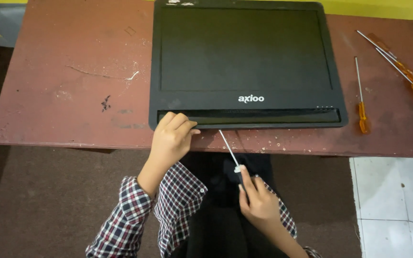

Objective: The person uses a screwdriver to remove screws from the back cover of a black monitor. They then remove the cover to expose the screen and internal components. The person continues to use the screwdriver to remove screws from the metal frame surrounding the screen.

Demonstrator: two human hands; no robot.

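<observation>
A black flat monitor (244, 57) lies face up on a worn reddish-brown table (72, 91). My left hand (170, 138) rests on the monitor's near left corner, fingers curled over the bottom bezel. In my right hand (259, 200) is a screwdriver (229, 149) with a dark handle. Its metal shaft points up and left, and its tip meets the monitor's near edge just right of my left hand. Both my sleeves are plaid.
Three screwdrivers with orange handles lie on the table's right side: one upright (361, 98) close to the monitor, two slanted (400, 62) near the right edge. A curved scratch marks the table at left. White floor tiles (393, 205) show at lower right.
</observation>
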